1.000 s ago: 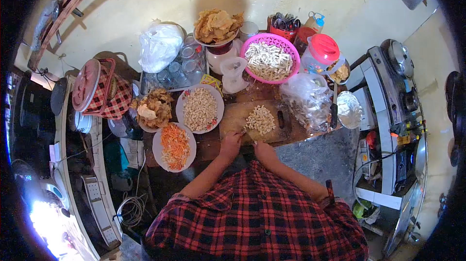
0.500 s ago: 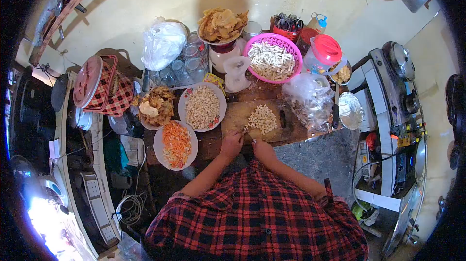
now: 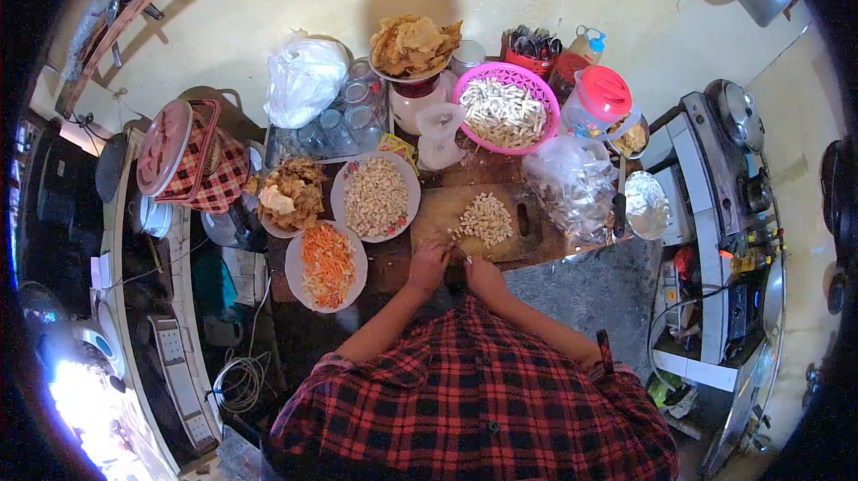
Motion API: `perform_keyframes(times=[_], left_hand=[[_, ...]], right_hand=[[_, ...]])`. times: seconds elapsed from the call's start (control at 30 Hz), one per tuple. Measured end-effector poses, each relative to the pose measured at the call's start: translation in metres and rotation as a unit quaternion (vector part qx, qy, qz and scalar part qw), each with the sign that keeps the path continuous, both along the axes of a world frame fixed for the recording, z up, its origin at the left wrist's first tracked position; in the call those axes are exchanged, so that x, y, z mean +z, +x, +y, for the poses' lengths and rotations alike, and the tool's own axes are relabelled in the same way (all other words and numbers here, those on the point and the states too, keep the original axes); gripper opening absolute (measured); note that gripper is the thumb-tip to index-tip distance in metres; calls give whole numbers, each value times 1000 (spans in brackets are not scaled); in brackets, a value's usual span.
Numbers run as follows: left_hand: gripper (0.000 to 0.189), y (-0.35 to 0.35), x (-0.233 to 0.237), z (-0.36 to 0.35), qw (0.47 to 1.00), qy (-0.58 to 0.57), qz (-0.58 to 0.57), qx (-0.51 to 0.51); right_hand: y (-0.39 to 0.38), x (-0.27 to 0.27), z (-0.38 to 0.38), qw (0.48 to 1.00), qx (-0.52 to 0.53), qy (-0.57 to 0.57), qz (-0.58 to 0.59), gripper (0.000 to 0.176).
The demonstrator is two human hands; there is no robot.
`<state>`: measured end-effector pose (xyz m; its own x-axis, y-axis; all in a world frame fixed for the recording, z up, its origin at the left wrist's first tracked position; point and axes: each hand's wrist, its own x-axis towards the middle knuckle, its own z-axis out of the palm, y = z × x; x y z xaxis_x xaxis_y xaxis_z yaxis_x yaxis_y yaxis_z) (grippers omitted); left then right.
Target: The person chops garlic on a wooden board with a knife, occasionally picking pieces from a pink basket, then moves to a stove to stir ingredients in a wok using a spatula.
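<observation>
My left hand [image 3: 430, 265] rests at the lower left edge of the wooden cutting board [image 3: 440, 210], its fingers curled around something too small to make out. Just to its right, my right hand [image 3: 483, 277] is closed at the board's front edge, and what it holds is hidden. A pile of pale chopped pieces [image 3: 485, 219] lies on the board beyond both hands. Left of the board stands a plate of similar small cubes [image 3: 375, 197], and nearer me a plate of shredded orange and pale food [image 3: 327, 266].
Behind the board is a pink basket of pale strips [image 3: 505, 112]. A plastic bag [image 3: 572, 181], a black-handled utensil [image 3: 618, 213] and a foil-lined bowl [image 3: 646, 205] stand right. Glass jars [image 3: 338, 130] and a checked basket [image 3: 201, 159] are left; a stove [image 3: 726, 137] is far right.
The whole view has shifted very slightly, with the objects a few pixels to the right. Both hands stay in nearly the same place at the board's edge.
</observation>
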<state>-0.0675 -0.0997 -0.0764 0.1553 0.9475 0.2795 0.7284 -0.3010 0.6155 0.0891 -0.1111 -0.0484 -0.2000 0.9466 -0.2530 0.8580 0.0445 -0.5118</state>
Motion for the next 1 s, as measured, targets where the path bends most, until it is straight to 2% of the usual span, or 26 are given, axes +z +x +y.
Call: perform_keyframes(times=[0.07,0.17,0.33,0.67,0.83,1.0], left_hand=[[9,0,-1,1,1000,0,-8,6],[8,1,1,-2,999,4,-35,1],[7,4,10,0,998,-54,-10,30],[9,5,12,0,999,-17,-8,28],[10,3,10,0,997,-68,3,31],[10,8,13,0,999,-8,-2,49]], right_hand=[[2,13,-4,999,-11,-22,25,29],[3,1,-6,1000,0,-17,10,29],[0,-6,-1,1000,-1,-11,12,29],[-1,-3,-3,1000,9,-15,5,29],[-3,-5,0,1000,13,-17,-12,28],[-1,-9,1,1000,17,-16,3,30]])
